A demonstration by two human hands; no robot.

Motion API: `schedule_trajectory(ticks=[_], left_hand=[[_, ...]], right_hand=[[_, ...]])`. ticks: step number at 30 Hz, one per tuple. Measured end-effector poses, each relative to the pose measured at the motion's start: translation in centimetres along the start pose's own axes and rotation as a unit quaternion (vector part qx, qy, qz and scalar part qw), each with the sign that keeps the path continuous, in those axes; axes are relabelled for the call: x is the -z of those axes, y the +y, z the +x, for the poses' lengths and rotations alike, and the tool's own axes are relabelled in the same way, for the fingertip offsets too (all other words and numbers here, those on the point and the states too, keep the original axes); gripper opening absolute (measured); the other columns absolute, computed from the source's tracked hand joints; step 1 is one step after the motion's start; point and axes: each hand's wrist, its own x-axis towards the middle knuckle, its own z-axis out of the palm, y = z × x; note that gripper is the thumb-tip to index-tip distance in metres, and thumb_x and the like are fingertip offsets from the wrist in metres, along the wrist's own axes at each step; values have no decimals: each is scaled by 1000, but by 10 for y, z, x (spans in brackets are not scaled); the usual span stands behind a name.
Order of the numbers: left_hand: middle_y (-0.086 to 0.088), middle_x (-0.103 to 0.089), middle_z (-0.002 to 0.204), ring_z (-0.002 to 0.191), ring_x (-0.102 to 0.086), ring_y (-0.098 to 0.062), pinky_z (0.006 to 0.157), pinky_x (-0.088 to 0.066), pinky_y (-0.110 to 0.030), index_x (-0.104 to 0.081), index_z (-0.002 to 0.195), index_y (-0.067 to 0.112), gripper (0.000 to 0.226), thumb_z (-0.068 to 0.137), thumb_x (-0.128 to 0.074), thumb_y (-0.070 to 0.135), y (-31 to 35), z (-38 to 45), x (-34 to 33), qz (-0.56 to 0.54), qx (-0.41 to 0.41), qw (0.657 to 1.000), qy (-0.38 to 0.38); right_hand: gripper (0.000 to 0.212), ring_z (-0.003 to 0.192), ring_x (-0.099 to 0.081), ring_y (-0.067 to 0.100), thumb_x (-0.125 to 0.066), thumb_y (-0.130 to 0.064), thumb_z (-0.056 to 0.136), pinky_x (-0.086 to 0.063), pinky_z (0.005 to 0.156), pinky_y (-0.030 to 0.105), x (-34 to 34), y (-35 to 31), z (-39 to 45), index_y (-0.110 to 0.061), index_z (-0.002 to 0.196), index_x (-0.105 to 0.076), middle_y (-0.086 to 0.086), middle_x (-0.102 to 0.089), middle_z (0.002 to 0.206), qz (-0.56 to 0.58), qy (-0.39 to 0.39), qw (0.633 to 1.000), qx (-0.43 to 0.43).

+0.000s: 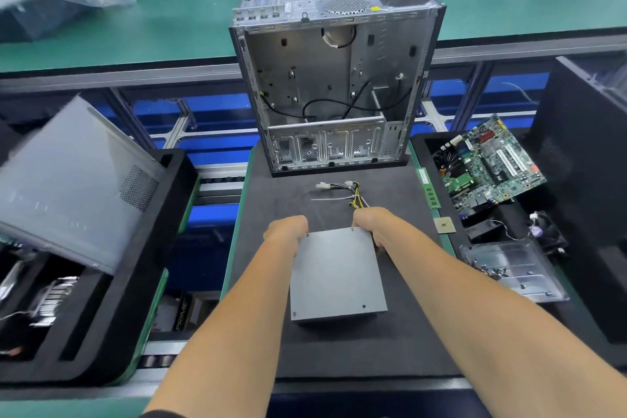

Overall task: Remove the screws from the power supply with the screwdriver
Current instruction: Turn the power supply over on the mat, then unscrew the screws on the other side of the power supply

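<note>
Power supply (336, 273): grey metal box, lying flat on the dark mat (264, 343) that covers the surface, near the front edge and in front of the opened computer case (334, 85). Wide blank face is up. Its cable bundle (353, 195), yellow and black wires with white plugs, trails from the far end toward the case.

Left hand (286, 231): at the far left corner of the box, fingers curled over the far edge, gripping it. Right hand (371, 224): at the far right corner, fingers wrapped down over the far edge and side, close to where the cables leave. Fingertips of both are hidden behind the box, so depth of grip cannot be told. No screwdriver seen in either hand or anywhere in view.

Screws: small heads visible near the corners of the top face, e.g. far left corner screw (307, 234) and near right corner screw (364, 306). None look removed yet.

Handling, as judged:
- Rigid sheet-metal shell; likely fairly heavy for its size, so it should sit steady under a driver.
- Painted face looks smooth; may slide on the mat if pushed sideways. Brace with one hand flat on top or gripping a side wall.
- Take hold by the box edges, not the cables; wires and plugs are the weak part.
- Sheet edges may be sharp.
- Screws are small, easy to lose. A clear plastic tray (512, 268) sits to the right with small parts in it.
</note>
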Motion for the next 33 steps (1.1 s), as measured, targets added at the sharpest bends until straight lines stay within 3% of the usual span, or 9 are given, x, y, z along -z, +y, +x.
schedule_trajectory(ticks=[3,10,14,17,21,25,29,31,33], left_hand=[[-12,-61,120,71,-56,-25,54,-42,-22,-60,117,2,46,73,-47,8,2,-1,1,19,-12,1000,0],[-15,-64,112,94,-66,-31,75,-52,-34,-60,110,2,45,66,-52,7,-2,1,4,-49,12,999,1],[-14,-62,109,90,-65,-30,75,-53,-33,-58,102,-1,29,75,-50,8,0,-4,2,-26,-26,999,15],[-12,-56,103,91,-58,-31,75,-48,-31,-54,104,2,23,85,-48,13,-3,-7,-4,69,-87,993,45],[-7,-61,80,75,-55,-28,68,-46,-30,-56,73,6,24,88,-53,24,2,-16,-11,183,-244,949,74],[3,-66,86,84,-59,-18,77,-49,-32,-70,87,16,20,85,-62,34,10,-28,-25,238,-389,889,-41],[-2,-61,97,95,-56,-20,80,-43,-30,-69,93,15,18,84,-65,31,4,-25,-32,255,-425,868,-25],[1,-57,97,97,-55,-19,82,-42,-29,-68,95,16,18,84,-65,30,2,-24,-32,244,-430,869,-25],[2,-56,102,101,-53,-19,89,-43,-33,-65,102,18,24,85,-64,34,1,-25,-32,274,-441,854,-39]], right_hand=[[26,73,-56,26,-52,-8,81,-46,69,34,1,-1,0,-4,107,-55,11,-58,86,8,5,1000,3],[21,85,-60,26,-58,-10,84,-51,92,41,8,2,-5,-4,104,-59,9,-61,92,30,-36,999,-20],[17,74,-65,25,-61,-19,91,-55,87,49,15,2,-9,-12,76,-64,5,-68,61,19,-88,995,-38],[24,79,-66,24,-56,-38,94,-55,87,48,13,4,-3,-14,91,-59,3,-65,78,22,-80,996,-38],[37,99,-66,26,-49,-51,95,-52,92,47,12,10,3,-20,112,-56,6,-67,102,27,-81,996,-28],[46,96,-67,26,-47,-53,95,-54,87,40,15,14,0,-14,116,-57,8,-69,104,24,-79,996,-15],[19,76,-62,30,-58,-26,86,-51,63,32,35,18,-1,-7,92,-58,14,-66,91,-58,102,988,101],[11,87,-61,34,-56,-17,81,-45,66,31,46,22,3,-8,76,-52,17,-65,100,-167,199,955,141],[15,102,-59,37,-58,-21,81,-47,74,34,48,28,8,-7,88,-57,18,-62,112,-250,203,937,134]])
